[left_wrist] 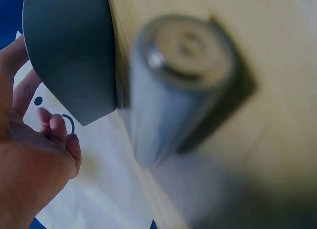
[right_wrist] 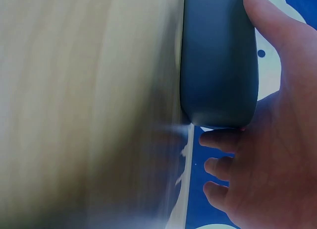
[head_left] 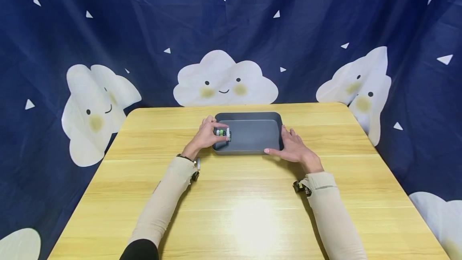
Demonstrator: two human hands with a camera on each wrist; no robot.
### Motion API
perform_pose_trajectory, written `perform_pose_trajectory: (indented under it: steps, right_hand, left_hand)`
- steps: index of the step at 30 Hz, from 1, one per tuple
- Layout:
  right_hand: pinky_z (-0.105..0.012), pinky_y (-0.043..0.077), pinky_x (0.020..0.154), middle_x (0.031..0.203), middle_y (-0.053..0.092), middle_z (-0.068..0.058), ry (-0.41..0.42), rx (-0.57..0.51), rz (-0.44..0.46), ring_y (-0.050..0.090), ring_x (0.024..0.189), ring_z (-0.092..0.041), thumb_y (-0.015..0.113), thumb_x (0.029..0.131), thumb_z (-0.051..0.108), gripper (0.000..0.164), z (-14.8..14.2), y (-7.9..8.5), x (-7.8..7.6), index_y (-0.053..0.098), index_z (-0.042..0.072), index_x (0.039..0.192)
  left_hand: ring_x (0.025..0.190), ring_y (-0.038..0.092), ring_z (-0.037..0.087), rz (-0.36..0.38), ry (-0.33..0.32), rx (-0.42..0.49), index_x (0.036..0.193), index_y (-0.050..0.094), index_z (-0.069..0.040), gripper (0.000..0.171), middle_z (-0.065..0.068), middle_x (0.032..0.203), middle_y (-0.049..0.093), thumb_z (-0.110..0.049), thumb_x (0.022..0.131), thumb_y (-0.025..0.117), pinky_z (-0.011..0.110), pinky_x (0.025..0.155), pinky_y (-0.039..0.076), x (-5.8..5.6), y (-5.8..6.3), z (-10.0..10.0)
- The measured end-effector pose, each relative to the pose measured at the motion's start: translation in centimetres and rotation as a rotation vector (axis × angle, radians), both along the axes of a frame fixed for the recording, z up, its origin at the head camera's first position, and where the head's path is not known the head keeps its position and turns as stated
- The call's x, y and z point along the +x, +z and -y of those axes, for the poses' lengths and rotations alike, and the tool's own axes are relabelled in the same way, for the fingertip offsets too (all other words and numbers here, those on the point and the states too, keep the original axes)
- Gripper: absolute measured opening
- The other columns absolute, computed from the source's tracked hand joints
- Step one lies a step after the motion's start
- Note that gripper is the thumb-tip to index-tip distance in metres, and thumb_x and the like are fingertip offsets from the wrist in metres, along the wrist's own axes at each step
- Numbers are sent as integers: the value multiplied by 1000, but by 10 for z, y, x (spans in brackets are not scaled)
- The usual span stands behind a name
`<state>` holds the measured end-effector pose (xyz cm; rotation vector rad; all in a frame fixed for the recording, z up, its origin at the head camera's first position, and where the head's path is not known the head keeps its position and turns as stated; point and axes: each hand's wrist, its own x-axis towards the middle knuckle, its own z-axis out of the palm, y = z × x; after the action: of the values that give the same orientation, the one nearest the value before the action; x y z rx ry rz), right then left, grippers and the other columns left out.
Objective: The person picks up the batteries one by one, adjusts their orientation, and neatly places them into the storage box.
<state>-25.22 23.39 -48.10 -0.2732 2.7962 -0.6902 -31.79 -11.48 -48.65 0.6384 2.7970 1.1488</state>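
A dark grey rectangular tray [head_left: 254, 152] lies near the table's far edge. My left hand [head_left: 205, 133] reaches over its left end, with thumb and index finger pinching a small pale battery [head_left: 227, 132] above the tray floor. Between those fingers, by the left wall, several green, white and black batteries [head_left: 221, 133] show, partly hidden. On the table near my left wrist, a silvery battery [left_wrist: 166, 95] stands upright, blurred in the left wrist view. My right hand [head_left: 294, 147] holds the tray's near right corner, thumb along the front rim and fingers at the right wall.
The light wooden table [head_left: 234, 196] spreads out in front of and around the tray. Behind it hangs a dark blue curtain [head_left: 303, 31] with white clouds and triangles. Wrist-worn devices [head_left: 301, 186] sit on both forearms.
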Motion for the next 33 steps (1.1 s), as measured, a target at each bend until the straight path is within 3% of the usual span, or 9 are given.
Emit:
perform_pose_trajectory:
  steps: [4, 9, 25, 33]
  right_hand:
    - [-68, 9, 126, 171, 9, -28, 10, 4, -11, 1, 158, -52, 60, 85, 80, 133, 0, 0, 0, -5, -5, 163]
    - [-68, 10, 125, 171, 8, -29, 15, 8, -22, 2, 158, -52, 60, 85, 80, 132, -1, -1, -2, -4, -6, 163]
    - [-69, 9, 125, 171, 9, -28, 16, -6, -29, 2, 157, -54, 60, 86, 78, 130, 0, -1, 0, -5, -4, 163]
    - [-69, 9, 125, 172, 9, -27, 14, -8, -27, 2, 158, -53, 60, 87, 78, 129, -1, 0, 0, -4, -3, 164]
  left_hand:
    - [134, 30, 34, 5, 8, -7, 123, 78, -17, 46, 13, 142, 42, -29, 80, 90, 52, 110, 26, -3, -1, -4]
    - [156, 12, 40, 11, -11, -14, 122, 78, -16, 44, 16, 167, 28, -29, 82, 89, 63, 124, 9, -5, -4, -6]
    - [160, -5, 44, 92, 13, -82, 126, 75, -15, 47, 17, 174, 9, -28, 83, 88, 64, 127, -1, -8, -7, -15]
    - [160, 3, 42, 105, 20, -128, 125, 76, -17, 44, 15, 173, 14, -29, 84, 87, 61, 128, 4, -8, -9, -19]
